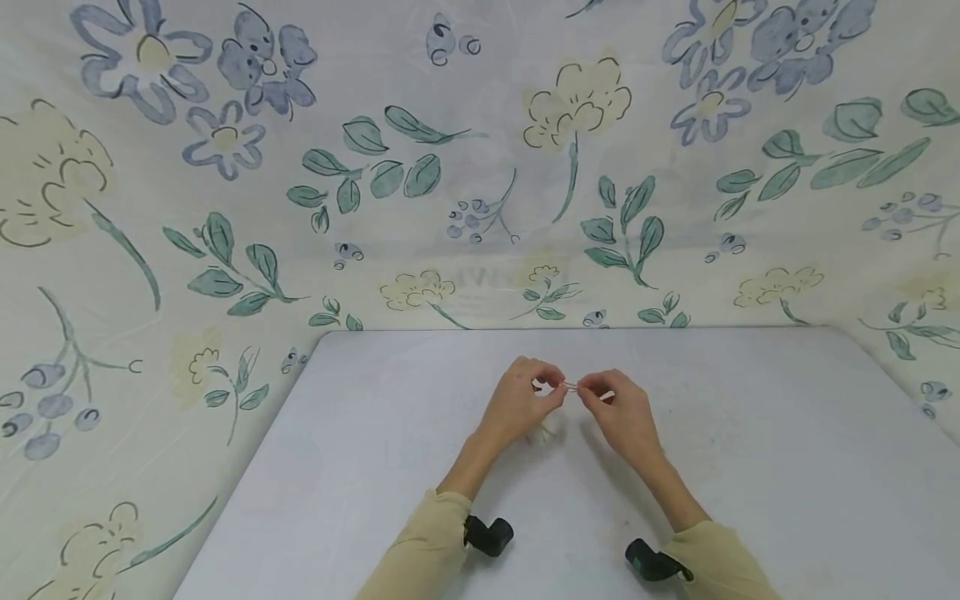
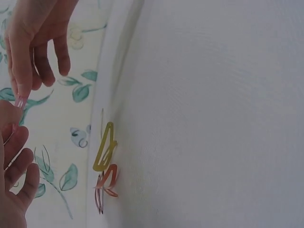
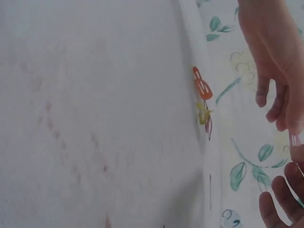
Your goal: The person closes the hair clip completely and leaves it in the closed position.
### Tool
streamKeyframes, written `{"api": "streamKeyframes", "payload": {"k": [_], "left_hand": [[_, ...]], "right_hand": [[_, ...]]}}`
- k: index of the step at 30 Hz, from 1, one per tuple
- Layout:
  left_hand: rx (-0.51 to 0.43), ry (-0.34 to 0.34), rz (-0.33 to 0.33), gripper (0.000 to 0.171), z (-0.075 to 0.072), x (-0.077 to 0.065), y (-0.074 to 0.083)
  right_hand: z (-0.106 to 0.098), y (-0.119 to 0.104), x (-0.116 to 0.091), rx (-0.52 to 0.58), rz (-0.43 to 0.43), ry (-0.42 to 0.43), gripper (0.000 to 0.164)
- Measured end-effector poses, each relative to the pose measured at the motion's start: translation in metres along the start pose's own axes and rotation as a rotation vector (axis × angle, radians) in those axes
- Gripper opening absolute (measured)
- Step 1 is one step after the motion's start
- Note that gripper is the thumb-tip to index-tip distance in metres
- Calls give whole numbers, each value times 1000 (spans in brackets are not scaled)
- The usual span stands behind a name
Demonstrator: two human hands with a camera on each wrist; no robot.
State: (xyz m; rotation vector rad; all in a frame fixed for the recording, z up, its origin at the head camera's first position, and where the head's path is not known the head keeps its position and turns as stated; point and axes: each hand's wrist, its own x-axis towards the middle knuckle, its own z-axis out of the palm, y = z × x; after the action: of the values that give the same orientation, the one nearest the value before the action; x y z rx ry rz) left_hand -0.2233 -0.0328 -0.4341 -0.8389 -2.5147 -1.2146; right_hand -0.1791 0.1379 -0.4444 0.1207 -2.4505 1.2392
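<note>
Above the table, my left hand [image 1: 527, 393] and right hand [image 1: 618, 410] meet fingertip to fingertip. Between them they pinch a thin pink hair clip [image 2: 20, 101], one hand at each end; fingers cover most of it. On the table below lies a small group of snap hair clips. A yellow clip [image 2: 99, 165] and an orange clip [image 2: 113, 173] show clearly in the left wrist view, with dark pink clips [image 2: 98, 202] beside them. From the head, my left wrist partly hides this group.
The white table [image 1: 360, 433] has a straight far edge, and a flowered cloth [image 1: 480, 208] hangs behind and at the sides. Black wrist cameras [image 1: 491, 537] sit at both cuffs.
</note>
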Motion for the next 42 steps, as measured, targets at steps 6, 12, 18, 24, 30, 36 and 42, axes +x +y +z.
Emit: {"api": "streamKeyframes", "payload": {"k": [6, 12, 18, 24, 30, 36, 42], "left_hand": [[-106, 93, -31, 11, 3, -4, 3], [-183, 176, -43, 12, 7, -5, 6], [-219, 223, -54, 11, 10, -7, 10], [-273, 264, -78, 14, 15, -11, 13], [-334, 324, -122, 14, 22, -13, 15], [-423, 390, -181, 13, 27, -16, 18], [-467, 432, -201, 13, 28, -14, 20]], "right_hand": [[4, -6, 0, 80, 32, 91, 12], [8, -9, -2, 128, 27, 151, 16], [12, -10, -4, 172, 2, 198, 18], [15, -12, -6, 215, 0, 252, 17], [18, -11, -8, 247, -1, 282, 17], [21, -10, -9, 279, -8, 292, 15], [22, -10, -6, 323, -29, 305, 11]]}}
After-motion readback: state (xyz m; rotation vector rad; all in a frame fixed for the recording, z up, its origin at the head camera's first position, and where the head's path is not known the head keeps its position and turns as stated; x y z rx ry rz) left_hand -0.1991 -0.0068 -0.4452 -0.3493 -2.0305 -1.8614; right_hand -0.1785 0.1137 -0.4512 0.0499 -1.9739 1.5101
